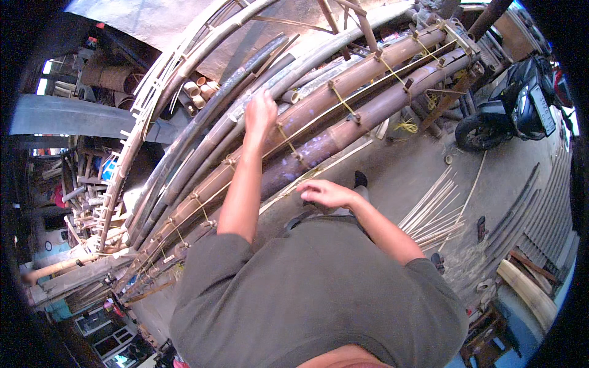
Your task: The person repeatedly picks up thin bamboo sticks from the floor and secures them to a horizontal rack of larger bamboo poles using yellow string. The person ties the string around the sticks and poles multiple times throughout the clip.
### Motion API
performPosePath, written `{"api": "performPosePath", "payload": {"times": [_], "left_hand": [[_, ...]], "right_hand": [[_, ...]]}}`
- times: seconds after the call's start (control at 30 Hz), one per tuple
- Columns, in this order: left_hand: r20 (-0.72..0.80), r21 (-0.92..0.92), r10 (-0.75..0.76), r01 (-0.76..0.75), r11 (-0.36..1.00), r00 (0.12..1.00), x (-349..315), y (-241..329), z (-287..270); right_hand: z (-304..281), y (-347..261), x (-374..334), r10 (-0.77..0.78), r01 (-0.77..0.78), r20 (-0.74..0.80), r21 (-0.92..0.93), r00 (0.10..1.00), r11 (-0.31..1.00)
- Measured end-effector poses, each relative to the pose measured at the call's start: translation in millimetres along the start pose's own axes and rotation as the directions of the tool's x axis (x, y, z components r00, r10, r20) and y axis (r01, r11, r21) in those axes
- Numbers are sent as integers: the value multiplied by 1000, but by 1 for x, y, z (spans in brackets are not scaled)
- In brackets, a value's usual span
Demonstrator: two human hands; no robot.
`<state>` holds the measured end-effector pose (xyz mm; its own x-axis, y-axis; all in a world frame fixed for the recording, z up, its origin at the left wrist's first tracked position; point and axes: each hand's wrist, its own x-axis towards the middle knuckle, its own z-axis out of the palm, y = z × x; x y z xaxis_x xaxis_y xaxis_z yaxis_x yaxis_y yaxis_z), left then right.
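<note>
My left hand [261, 113] reaches forward over the long bamboo poles [334, 76] at the far side. Its fingers are curled in, and what they hold, if anything, is hidden behind the hand. My right hand [330, 192] is bent in front of my waist with its fingers curled together; I cannot make out anything in them. Just beyond it lies a thick brown bamboo pole [362, 119], lashed with yellow cord through short wooden pegs to a second brown pole [353, 73]. A thin pale bamboo strip [343, 161] runs along its near side, close to my right hand.
A curved bamboo frame [184, 58] with short rungs rises at the far left, beside stacked cut bamboo tubes [197, 92]. To the right, slender pale sticks [432, 211] lie fanned on the concrete floor [405, 175]. A black motorbike [515, 107] is parked at the far right.
</note>
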<state>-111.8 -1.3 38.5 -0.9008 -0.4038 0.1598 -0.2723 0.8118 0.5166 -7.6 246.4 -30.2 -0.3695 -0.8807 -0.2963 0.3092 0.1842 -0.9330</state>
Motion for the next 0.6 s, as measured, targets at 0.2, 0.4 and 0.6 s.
{"api": "performPosePath", "payload": {"times": [0.2, 0.4, 0.6], "left_hand": [[353, 64, 8, -32, 997, 935, -122, -22, 7], [-140, -269, 76, -111, 957, 987, -134, -98, 61], [318, -35, -25, 38, 999, 948, -119, -46, 29]], "right_hand": [[27, -10, 71, -71, 751, -784, 558, 616, 354], [56, -135, 147, -392, 232, 5, -813, 920, 534], [-44, -112, 188, -164, 57, -84, -707, 983, 705]]}}
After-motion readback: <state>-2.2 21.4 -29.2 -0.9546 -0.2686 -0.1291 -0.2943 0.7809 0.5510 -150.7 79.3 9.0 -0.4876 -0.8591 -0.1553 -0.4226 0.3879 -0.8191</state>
